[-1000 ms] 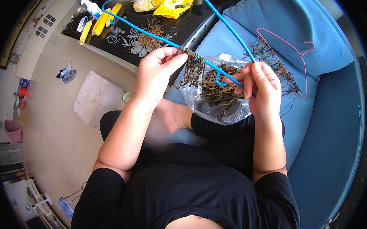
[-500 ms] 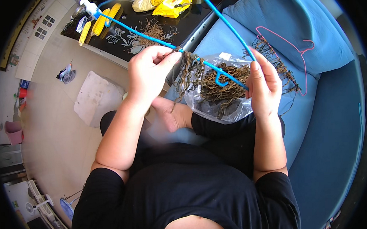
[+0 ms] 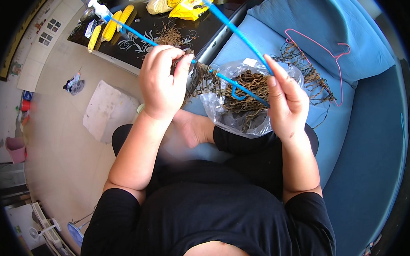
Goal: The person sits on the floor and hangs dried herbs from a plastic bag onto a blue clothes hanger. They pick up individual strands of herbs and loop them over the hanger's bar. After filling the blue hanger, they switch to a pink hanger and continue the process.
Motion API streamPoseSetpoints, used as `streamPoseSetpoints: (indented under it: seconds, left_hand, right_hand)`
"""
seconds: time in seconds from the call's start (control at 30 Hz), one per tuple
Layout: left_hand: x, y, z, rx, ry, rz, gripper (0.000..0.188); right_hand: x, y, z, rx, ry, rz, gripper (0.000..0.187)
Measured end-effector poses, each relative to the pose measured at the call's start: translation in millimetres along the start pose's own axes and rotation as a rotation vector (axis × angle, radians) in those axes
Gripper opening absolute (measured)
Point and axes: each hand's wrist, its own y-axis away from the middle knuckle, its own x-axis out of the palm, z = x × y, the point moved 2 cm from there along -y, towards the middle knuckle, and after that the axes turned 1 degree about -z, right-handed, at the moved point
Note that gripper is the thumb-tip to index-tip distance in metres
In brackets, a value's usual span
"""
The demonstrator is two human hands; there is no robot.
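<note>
A blue clothes hanger (image 3: pixel 237 32) is held up slantwise in front of me. My right hand (image 3: pixel 288 97) pinches its right corner between thumb and fingers. At the lower bar, my left hand (image 3: pixel 163 84) is closed, with brown dried strips between thumb and forefinger. Several dark, wrinkled dried strips (image 3: pixel 198 82) hang over the bar next to that hand. Below the hanger, a clear plastic bag (image 3: pixel 210 107) lies open by my leg, holding a heap of similar dried strips (image 3: pixel 245 80). My left fingertips partly hide the bar.
On the blue sofa (image 3: pixel 361 135) to the right lies a pink hanger (image 3: pixel 339 76) hung with dried strips. A black table (image 3: pixel 124 56) ahead bears corn cobs (image 3: pixel 111 27), a spray bottle (image 3: pixel 100 10), a yellow packet (image 3: pixel 188 9) and a pile of brown shreds (image 3: pixel 170 34).
The hanger has shifted slightly left and toward me, tilting a little. Both hands have moved with it, and my left fingers have curled further over the bar.
</note>
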Motion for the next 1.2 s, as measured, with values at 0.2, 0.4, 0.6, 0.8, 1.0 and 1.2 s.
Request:
streamPoseSetpoints:
  seconds: [0.2, 0.4, 0.6, 0.8, 1.0, 1.2]
  left_hand:
    - [7, -6, 4, -0.157, 0.407, -0.085, 0.007]
    - [-37, -28, 8, -0.56, 1.21, -0.361, 0.019]
    - [-10, -4, 1, -0.697, 0.989, -0.106, 0.025]
    - [20, 13, 0, -0.623, 0.554, 0.084, 0.01]
    - [24, 12, -1, -0.619, 0.481, 0.098, 0.014]
    - [27, 12, -1, -0.693, 0.588, 0.114, 0.012]
  right_hand:
    - [6, 3, -5, -0.045, 0.021, -0.005, 0.026]
    - [1, -4, -18, 0.173, -0.023, -0.07, 0.025]
    - [-6, -8, -14, 0.374, -0.345, -0.142, 0.028]
    - [-1, -7, -7, 0.375, -0.425, -0.171, 0.032]
    - [1, -7, -6, 0.388, -0.409, -0.166, 0.031]
    - [0, -8, -8, 0.389, -0.41, -0.14, 0.031]
